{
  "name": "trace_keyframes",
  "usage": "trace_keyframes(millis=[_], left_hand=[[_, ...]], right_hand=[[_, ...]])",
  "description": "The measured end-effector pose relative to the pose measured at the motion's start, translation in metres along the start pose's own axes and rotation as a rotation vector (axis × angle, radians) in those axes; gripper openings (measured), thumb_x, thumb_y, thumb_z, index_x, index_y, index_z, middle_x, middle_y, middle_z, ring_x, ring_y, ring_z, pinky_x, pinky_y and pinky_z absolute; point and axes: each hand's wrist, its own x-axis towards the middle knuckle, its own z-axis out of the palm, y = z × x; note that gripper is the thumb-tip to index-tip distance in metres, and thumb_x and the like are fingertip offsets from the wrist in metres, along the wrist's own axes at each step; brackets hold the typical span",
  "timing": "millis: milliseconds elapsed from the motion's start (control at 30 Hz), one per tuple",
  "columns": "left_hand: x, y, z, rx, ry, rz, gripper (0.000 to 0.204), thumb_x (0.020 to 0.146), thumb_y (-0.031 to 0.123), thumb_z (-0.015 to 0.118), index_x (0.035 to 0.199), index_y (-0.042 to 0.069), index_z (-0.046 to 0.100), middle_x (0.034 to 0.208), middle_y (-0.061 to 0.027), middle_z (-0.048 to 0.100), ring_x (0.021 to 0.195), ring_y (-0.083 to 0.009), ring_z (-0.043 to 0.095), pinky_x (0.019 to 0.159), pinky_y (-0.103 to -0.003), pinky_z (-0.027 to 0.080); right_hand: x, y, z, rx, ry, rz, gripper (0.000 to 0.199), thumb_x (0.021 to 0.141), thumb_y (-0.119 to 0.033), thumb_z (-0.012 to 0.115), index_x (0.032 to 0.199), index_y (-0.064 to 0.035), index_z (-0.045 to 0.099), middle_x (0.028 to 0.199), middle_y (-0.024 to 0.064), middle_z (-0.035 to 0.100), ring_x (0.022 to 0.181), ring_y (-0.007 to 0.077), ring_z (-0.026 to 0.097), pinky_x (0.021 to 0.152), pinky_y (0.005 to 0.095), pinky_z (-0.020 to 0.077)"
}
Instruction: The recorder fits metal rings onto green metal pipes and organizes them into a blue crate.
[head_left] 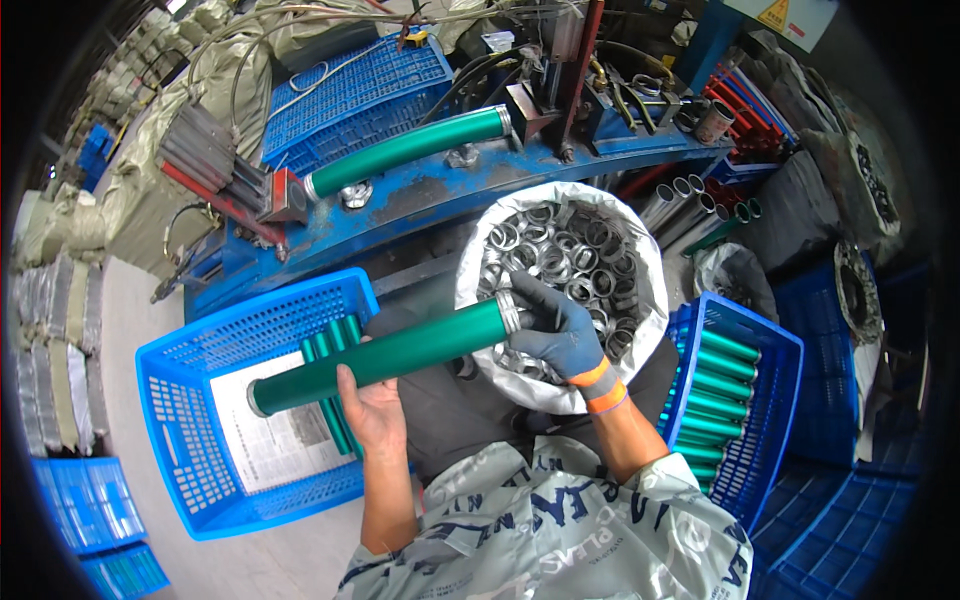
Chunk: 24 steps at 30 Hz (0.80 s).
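A green metal tube (400,350) lies slantwise across my lap, its right end higher than its left. My bare left hand (375,415) grips it from below near the middle. My right hand (555,335), in a grey-blue glove with an orange cuff, closes its fingers around a silver threaded ring (508,313) at the tube's right end. Another silver collar (256,397) shows at the left end. Just beyond my right hand, a white sack (650,285) holds many loose metal rings (555,262).
At left, a blue basket (165,440) holds several green tubes (340,425) on printed paper. A blue crate (780,400) of green tubes (712,390) stands at right. Ahead, a blue machine bench (420,195) carries another green tube (410,150) between two end fixtures.
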Motion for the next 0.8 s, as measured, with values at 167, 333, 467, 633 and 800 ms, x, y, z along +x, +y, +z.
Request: trace_keyframes(millis=[167, 333, 467, 633, 800], left_hand=[[0.007, 0.006, -0.008, 0.033, -0.071, 0.030, 0.048, 0.116, 0.038, 0.073, 0.154, 0.010, 0.067, 0.151, -0.0131, 0.074, 0.140, -0.0264, 0.071, 0.117, -0.048, 0.059], [0.019, 0.006, -0.020, 0.032, -0.079, 0.044, 0.050, 0.117, 0.039, 0.073, 0.156, 0.009, 0.063, 0.151, -0.0144, 0.072, 0.141, -0.0282, 0.069, 0.120, -0.049, 0.058], [0.032, 0.021, -0.013, -0.098, 0.044, 0.023, 0.058, 0.116, 0.043, 0.074, 0.159, 0.008, 0.058, 0.158, -0.0151, 0.065, 0.149, -0.0305, 0.063, 0.126, -0.051, 0.054], [0.044, 0.046, -0.011, -0.196, -0.041, -0.030, 0.057, 0.116, 0.038, 0.076, 0.158, 0.004, 0.058, 0.163, -0.0157, 0.060, 0.151, -0.0314, 0.060, 0.131, -0.050, 0.050], [0.036, 0.081, -0.028, -0.112, -0.057, 0.037, 0.051, 0.115, 0.026, 0.077, 0.157, 0.001, 0.059, 0.161, -0.0129, 0.061, 0.152, -0.0288, 0.056, 0.132, -0.046, 0.046]], right_hand=[[0.002, 0.004, -0.003, -0.133, -0.053, 0.100, 0.084, 0.095, 0.015, 0.082, 0.173, 0.0055, 0.050, 0.151, 0.0102, 0.072, 0.127, 0.0143, 0.072, 0.108, 0.0318, 0.0618], [0.015, 0.000, 0.002, -0.170, -0.062, 0.179, 0.082, 0.096, 0.014, 0.083, 0.172, 0.0044, 0.053, 0.144, 0.0071, 0.076, 0.121, 0.0121, 0.074, 0.105, 0.0301, 0.0619], [0.056, -0.012, 0.001, -0.193, -0.189, 0.082, 0.076, 0.102, 0.005, 0.082, 0.172, 0.0019, 0.054, 0.146, 0.0051, 0.074, 0.125, 0.0110, 0.071, 0.109, 0.0305, 0.0591], [0.214, -0.006, -0.008, -0.496, -0.101, -0.215, 0.067, 0.112, -0.025, 0.078, 0.169, 0.0031, 0.057, 0.162, 0.0166, 0.069, 0.139, 0.0230, 0.071, 0.118, 0.0373, 0.0565], [0.328, -0.009, 0.057, -1.508, 0.066, -0.607, 0.075, 0.095, -0.034, 0.088, 0.164, -0.0151, 0.062, 0.166, 0.0171, 0.063, 0.149, 0.0396, 0.062, 0.125, 0.0538, 0.0489]])
